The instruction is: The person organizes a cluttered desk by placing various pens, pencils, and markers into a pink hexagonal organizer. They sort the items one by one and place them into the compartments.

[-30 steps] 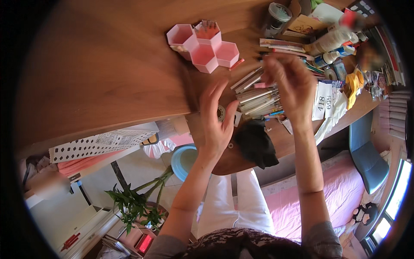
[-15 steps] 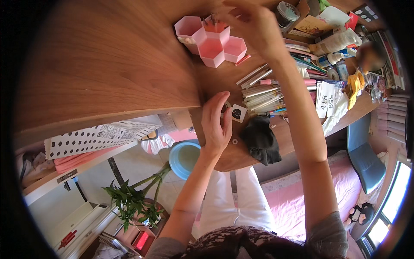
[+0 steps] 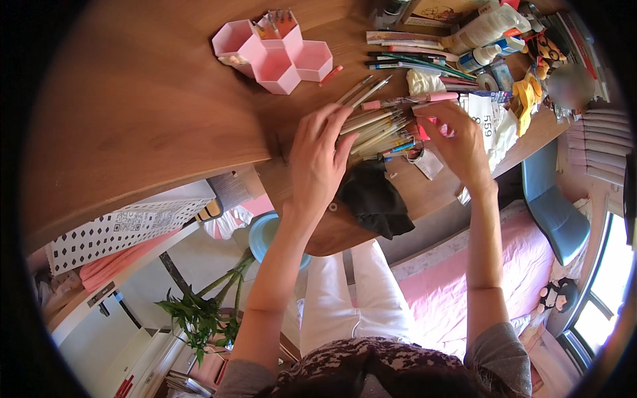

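A bundle of slim, pale pens lies on the wooden desk, between my two hands. My left hand is at the bundle's left end, fingers stretched and thumb apart, nothing visibly gripped. At the other end, my right hand hovers or rests with loosely bent fingers spread; contact with the pens is unclear. A pink pen lies just above the bundle. Two thin pens with pointed tips stick out toward the upper side. Below the bundle lies a crumpled black cloth.
A pink hexagonal pen holder stands at the upper left with several thin tools in one cell. A red pen lies beside it. Pencils, bottles and papers crowd the right. A small whitish pouch sits near the desk edge.
My right hand has come down from beside the pink holder to the right end of the pens. My left hand has moved up to their left end. The whole view has shifted.
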Demonstrator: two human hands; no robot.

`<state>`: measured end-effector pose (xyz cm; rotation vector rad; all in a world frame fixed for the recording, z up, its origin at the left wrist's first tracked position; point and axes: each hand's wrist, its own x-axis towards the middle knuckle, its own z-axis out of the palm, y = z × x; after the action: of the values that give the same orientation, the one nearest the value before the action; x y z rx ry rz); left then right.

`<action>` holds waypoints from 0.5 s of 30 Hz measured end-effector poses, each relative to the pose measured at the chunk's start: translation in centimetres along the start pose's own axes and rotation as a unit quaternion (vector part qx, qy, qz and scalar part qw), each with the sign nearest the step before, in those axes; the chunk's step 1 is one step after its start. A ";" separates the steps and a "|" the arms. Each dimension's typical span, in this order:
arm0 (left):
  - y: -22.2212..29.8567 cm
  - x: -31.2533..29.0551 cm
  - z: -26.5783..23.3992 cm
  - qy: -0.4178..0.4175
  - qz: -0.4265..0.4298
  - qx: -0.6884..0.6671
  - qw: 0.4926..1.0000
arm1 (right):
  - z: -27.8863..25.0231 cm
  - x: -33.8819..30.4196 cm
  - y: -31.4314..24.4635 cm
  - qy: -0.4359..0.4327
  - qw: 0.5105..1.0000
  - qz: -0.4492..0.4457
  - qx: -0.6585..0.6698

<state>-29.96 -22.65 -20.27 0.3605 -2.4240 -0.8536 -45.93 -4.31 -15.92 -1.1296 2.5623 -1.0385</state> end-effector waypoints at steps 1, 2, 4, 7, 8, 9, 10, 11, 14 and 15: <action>0.1 0.9 0.1 -0.001 0.009 0.025 1.000 | 0.2 -0.8 -0.7 -0.003 0.998 0.040 0.044; -0.2 1.5 0.4 0.007 0.009 0.047 0.999 | 0.4 -1.5 -0.9 0.000 0.998 0.049 0.050; -0.9 2.9 1.2 0.023 0.009 0.089 0.996 | 0.6 -2.8 -1.0 0.005 0.996 0.068 0.061; -1.5 4.7 2.2 -0.053 -0.032 0.133 0.989 | 1.0 -4.0 -0.9 0.031 0.994 0.069 0.076; -1.6 5.1 2.4 -0.077 -0.046 0.149 0.985 | 1.2 -4.3 -0.8 0.039 0.993 0.070 0.089; -1.7 5.5 2.6 -0.091 -0.042 0.166 0.981 | 1.4 -4.5 -0.8 0.035 0.993 0.073 0.087; -1.6 5.9 2.8 -0.104 -0.038 0.181 0.977 | 1.4 -4.7 -0.6 0.037 0.993 0.076 0.089; -1.5 6.2 2.8 -0.118 -0.034 0.197 0.973 | 1.5 -4.8 -0.6 0.039 0.992 0.079 0.090; -0.6 7.1 2.5 -0.178 -0.044 0.204 0.962 | 1.4 -4.9 -0.6 0.046 0.990 0.084 0.100; -0.6 7.2 2.7 -0.187 -0.052 0.206 0.959 | 1.4 -4.9 -0.6 0.049 0.990 0.086 0.105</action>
<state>-37.36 -24.74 -19.56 0.5235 -2.9639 -0.4799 -41.52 -1.92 -17.24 -0.8102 2.4953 -1.3110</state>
